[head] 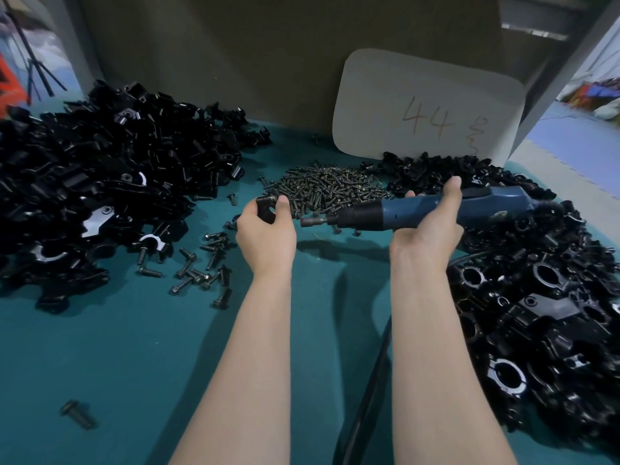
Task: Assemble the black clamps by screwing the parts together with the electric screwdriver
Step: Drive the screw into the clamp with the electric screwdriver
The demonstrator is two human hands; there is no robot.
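Teal worktop (134, 347) fills the head view, which looks down both bare forearms toward its back edge. The left hand (265, 236) pinches a small black clamp part (265, 211) between thumb and curled fingers (282, 203), held just beside the screw pile (328, 193) that lies by the middle of the back edge. The right hand (426, 233) wraps round the blue electric screwdriver (402, 213), fingers closed on its body, the bit (310, 222) pointing left toward the part but apart from it. Black clamp pieces (100, 169) are heaped along the left edge, a second heap (536, 297) runs along the right edge, and loose bolts (201, 270) lie scattered near the left arm. Whether a screw already sits in the part or on the bit cannot be told. As I judge it, the risk lies in the grip: the part is small and merely pinched, so the driver's torque could twist it from the fingers, and a bit meeting the screw at an angle could slip off or cross-thread it.
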